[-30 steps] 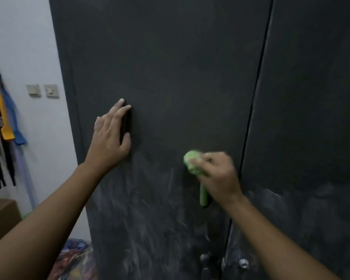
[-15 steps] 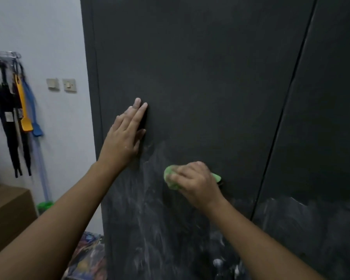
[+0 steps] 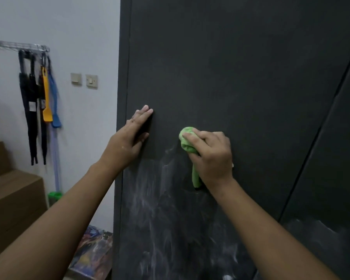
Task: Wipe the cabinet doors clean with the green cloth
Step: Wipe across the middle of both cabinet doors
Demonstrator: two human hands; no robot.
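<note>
My left hand (image 3: 127,142) lies flat on the left door (image 3: 240,77), fingers straight and together, pressing the dark panel just inside its left edge, where the door meets the pale wall (image 3: 73,27). My right hand (image 3: 212,156) is curled tight around the green cloth (image 3: 187,140), which is bunched into a ball and pressed against the same door, a little to the right of my left hand and about level with it; a tail of the cloth hangs down past my wrist. Both hands sit right at the upper border of the chalky white smears (image 3: 160,209) that cover the door below them. Above and to the right of the cloth the door runs on as plain dark surface to the slanting seam, and beyond that seam stands the right door (image 3: 343,158), with its own patch of smears low down. Off the door's left edge the wall carries two switch plates (image 3: 91,80) and a rack (image 3: 20,46) hung with black straps (image 3: 31,118), a yellow tool (image 3: 47,98) and a blue tool (image 3: 55,102) — below them, brown boxes (image 3: 12,195) stand stacked like steps, well apart from my left arm.
</note>
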